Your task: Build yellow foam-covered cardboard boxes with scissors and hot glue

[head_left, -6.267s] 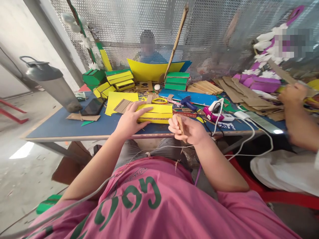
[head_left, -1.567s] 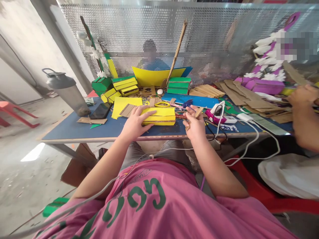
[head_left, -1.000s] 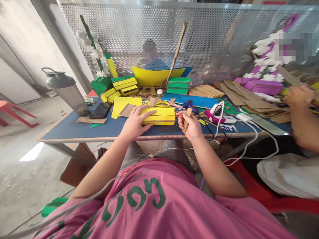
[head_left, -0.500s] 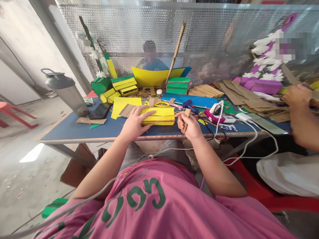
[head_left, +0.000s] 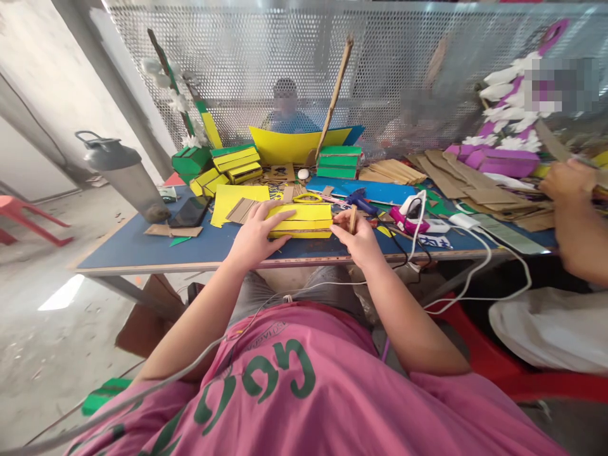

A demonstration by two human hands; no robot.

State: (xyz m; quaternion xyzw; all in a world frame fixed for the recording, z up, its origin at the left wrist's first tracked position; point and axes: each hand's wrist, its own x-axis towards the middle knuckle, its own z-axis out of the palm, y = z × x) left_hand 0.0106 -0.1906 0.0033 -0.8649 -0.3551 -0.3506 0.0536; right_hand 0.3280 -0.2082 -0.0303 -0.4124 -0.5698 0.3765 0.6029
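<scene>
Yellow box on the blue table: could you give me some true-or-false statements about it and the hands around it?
The left hand rests on the yellow box. True.
The right hand is empty. False: it holds a cardboard strip beside the box's right end.
Yellow scissors lie just behind the box. True.
The dark phone lies right of the box. False: it lies to the left.
</scene>
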